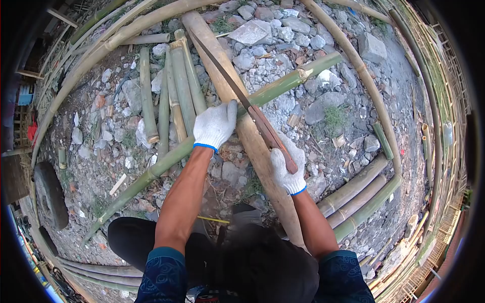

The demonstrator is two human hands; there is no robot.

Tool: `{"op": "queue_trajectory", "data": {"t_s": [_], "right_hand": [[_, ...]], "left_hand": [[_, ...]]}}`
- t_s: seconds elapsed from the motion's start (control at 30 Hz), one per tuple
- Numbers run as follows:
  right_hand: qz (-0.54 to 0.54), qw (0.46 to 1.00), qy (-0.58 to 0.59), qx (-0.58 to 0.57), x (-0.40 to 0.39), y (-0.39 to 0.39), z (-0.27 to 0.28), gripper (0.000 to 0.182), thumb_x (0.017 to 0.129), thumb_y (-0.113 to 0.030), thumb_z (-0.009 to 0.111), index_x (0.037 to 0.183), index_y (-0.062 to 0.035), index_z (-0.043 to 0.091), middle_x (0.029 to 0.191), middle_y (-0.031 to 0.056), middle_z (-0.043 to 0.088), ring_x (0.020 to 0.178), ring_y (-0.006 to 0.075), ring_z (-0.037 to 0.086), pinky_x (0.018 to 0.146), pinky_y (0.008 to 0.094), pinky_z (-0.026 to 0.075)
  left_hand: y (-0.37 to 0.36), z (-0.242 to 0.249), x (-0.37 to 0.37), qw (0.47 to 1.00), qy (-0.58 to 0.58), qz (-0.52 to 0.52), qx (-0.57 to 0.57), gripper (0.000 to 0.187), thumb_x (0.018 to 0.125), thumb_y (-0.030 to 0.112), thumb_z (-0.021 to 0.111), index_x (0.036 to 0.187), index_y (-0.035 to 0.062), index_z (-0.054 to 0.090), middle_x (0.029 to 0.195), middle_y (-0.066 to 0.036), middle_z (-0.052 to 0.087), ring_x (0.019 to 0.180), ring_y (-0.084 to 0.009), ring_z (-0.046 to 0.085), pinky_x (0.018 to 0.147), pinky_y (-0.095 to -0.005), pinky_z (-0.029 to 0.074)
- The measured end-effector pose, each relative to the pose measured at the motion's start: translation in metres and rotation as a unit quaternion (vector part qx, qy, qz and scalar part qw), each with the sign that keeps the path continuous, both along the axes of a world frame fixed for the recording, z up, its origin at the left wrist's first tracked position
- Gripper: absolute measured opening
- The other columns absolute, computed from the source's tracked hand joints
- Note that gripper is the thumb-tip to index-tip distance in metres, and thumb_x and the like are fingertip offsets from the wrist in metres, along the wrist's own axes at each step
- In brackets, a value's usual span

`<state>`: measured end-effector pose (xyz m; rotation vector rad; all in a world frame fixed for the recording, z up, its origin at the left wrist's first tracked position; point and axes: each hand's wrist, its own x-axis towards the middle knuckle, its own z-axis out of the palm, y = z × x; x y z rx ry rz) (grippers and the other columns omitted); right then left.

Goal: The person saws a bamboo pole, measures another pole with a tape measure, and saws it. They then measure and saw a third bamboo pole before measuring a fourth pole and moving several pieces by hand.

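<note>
dark clothing [252, 257] partly blurred

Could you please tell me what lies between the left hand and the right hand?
In the head view, the thick brown pole runs between the left hand and the right hand, with rubble showing beside it.

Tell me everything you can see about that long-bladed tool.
The long-bladed tool has a narrow, dark blade, slightly curved and narrowing toward its far end, and a long, reddish-brown handle, apparently wood, with small pale marks. It slants across the green bamboo pole, above the thick brown pole. The gloved right hand grips the handle's near end. Whether the edge has teeth, I cannot tell.
</note>
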<state>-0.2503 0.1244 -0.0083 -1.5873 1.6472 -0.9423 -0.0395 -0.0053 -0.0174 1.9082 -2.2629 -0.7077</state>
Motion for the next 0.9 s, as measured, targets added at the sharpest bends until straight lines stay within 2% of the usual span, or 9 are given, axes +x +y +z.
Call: {"op": "queue_trajectory", "data": {"t_s": [0.2, 0.33, 0.43, 0.5, 0.57, 0.6, 0.63, 0.67, 0.9], "right_hand": [[-0.010, 0.997, -0.066, -0.029, 0.012, -0.005, 0.015, 0.048, 0.097, -0.029, 0.071, 0.135, -0.0005, 0.065, 0.111, 0.0233, 0.075, 0.095, 0.0431, 0.073, 0.086, 0.0483, 0.057], [-0.001, 0.985, 0.083, -0.150, 0.017, -0.005, -0.004, 0.043, 0.099, -0.027, 0.068, 0.133, 0.0012, 0.066, 0.110, 0.0228, 0.076, 0.095, 0.0452, 0.074, 0.081, 0.0475, 0.059], [-0.013, 0.999, 0.008, 0.051, 0.011, 0.022, 0.055, 0.043, 0.100, -0.025, 0.065, 0.131, 0.0047, 0.066, 0.102, 0.0236, 0.075, 0.092, 0.0410, 0.074, 0.082, 0.0442, 0.057], [-0.005, 0.995, 0.067, -0.077, -0.016, 0.076, 0.044, 0.043, 0.100, -0.029, 0.064, 0.128, 0.0032, 0.068, 0.096, 0.0211, 0.074, 0.083, 0.0391, 0.074, 0.074, 0.0450, 0.056], [-0.006, 0.997, 0.011, 0.075, -0.041, 0.115, 0.085, 0.051, 0.095, -0.028, 0.068, 0.133, 0.0048, 0.066, 0.112, 0.0251, 0.076, 0.103, 0.0375, 0.077, 0.089, 0.0424, 0.059], [-0.012, 0.994, 0.012, 0.112, -0.052, 0.137, 0.088, 0.053, 0.094, -0.029, 0.068, 0.135, 0.0050, 0.065, 0.114, 0.0253, 0.076, 0.104, 0.0375, 0.077, 0.090, 0.0421, 0.059], [-0.016, 0.988, 0.013, 0.151, -0.057, 0.148, 0.094, 0.055, 0.094, -0.030, 0.067, 0.136, 0.0051, 0.064, 0.115, 0.0255, 0.076, 0.106, 0.0376, 0.077, 0.090, 0.0417, 0.059], [0.041, 0.993, 0.081, 0.075, -0.058, 0.147, 0.095, 0.056, 0.095, -0.031, 0.067, 0.138, 0.0048, 0.063, 0.115, 0.0260, 0.075, 0.106, 0.0376, 0.077, 0.090, 0.0421, 0.059], [-0.005, 0.997, -0.069, -0.025, 0.046, -0.067, 0.029, 0.044, 0.099, -0.029, 0.070, 0.129, 0.0041, 0.068, 0.113, 0.0248, 0.076, 0.106, 0.0389, 0.076, 0.090, 0.0403, 0.058]], "left_hand": [[-0.005, 0.009, 0.005, 0.995, 0.018, 0.044, 0.093, 0.067, 0.110, 0.050, 0.025, 0.110, 0.0033, 0.074, 0.108, -0.031, 0.072, 0.104, -0.0520, 0.067, 0.095, -0.0592, 0.052], [-0.013, 0.013, 0.009, 0.991, 0.030, 0.049, 0.123, 0.072, 0.110, 0.048, 0.024, 0.108, -0.0037, 0.075, 0.109, -0.031, 0.073, 0.105, -0.0501, 0.070, 0.099, -0.0575, 0.053], [-0.010, -0.003, 0.009, 0.993, 0.018, 0.056, 0.102, 0.072, 0.110, 0.047, 0.025, 0.108, -0.0038, 0.075, 0.112, -0.030, 0.072, 0.104, -0.0508, 0.070, 0.099, -0.0574, 0.053], [-0.007, 0.006, 0.008, 0.997, 0.012, 0.034, 0.074, 0.068, 0.110, 0.046, 0.027, 0.104, -0.0009, 0.076, 0.111, -0.029, 0.073, 0.102, -0.0506, 0.070, 0.096, -0.0581, 0.054], [-0.006, 0.005, 0.008, 0.999, 0.000, 0.003, 0.035, 0.066, 0.110, 0.044, 0.029, 0.098, 0.0008, 0.077, 0.108, -0.029, 0.074, 0.101, -0.0495, 0.071, 0.092, -0.0583, 0.056], [-0.006, -0.001, 0.010, 0.999, -0.034, -0.038, 0.021, 0.043, 0.110, 0.031, 0.032, 0.119, 0.0031, 0.063, 0.107, -0.027, 0.074, 0.098, -0.0498, 0.071, 0.084, -0.0613, 0.057], [-0.003, -0.005, 0.008, 0.999, -0.034, -0.016, 0.035, 0.041, 0.109, 0.030, 0.033, 0.119, 0.0037, 0.063, 0.106, -0.026, 0.075, 0.096, -0.0492, 0.072, 0.082, -0.0613, 0.057], [-0.005, -0.006, 0.006, 0.998, -0.035, 0.001, 0.044, 0.040, 0.109, 0.029, 0.034, 0.118, 0.0042, 0.063, 0.104, -0.026, 0.075, 0.094, -0.0486, 0.073, 0.080, -0.0614, 0.057], [0.037, 0.012, -0.015, 0.998, -0.036, 0.046, -0.001, 0.038, 0.107, 0.033, 0.042, 0.104, 0.0066, 0.069, 0.089, -0.024, 0.076, 0.077, -0.0459, 0.074, 0.070, -0.0595, 0.059]]}}
